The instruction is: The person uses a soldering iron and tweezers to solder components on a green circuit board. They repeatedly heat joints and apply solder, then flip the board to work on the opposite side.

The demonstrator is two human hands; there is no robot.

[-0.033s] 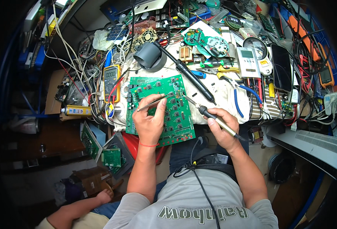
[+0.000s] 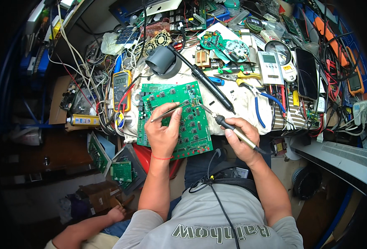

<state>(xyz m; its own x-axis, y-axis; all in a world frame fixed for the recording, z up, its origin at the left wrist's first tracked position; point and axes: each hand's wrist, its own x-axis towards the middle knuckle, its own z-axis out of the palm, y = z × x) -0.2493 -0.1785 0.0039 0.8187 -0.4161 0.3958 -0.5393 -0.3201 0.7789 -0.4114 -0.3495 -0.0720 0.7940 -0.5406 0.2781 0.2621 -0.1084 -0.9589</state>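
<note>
A green circuit board with rows of black push buttons lies on the white cloth in front of me. Over its middle, my left hand pinches metal tweezers, their tips pointing right, close to the board's upper right part. From the right, my right hand grips a soldering iron like a pen. Its thin tip reaches the same upper right area of the board, near the tweezer tips. Whether either tip touches the board cannot be made out.
Left of the board is a yellow multimeter. Beyond it stands a grey cup-shaped holder, with a black desoldering pump slanting rightward. Blue-handled pliers lie to the right. Another person's hand is at the lower left.
My right hand and the soldering iron have shifted very slightly left. The other person's arm at the lower left has moved a little. The board looks unmoved.
</note>
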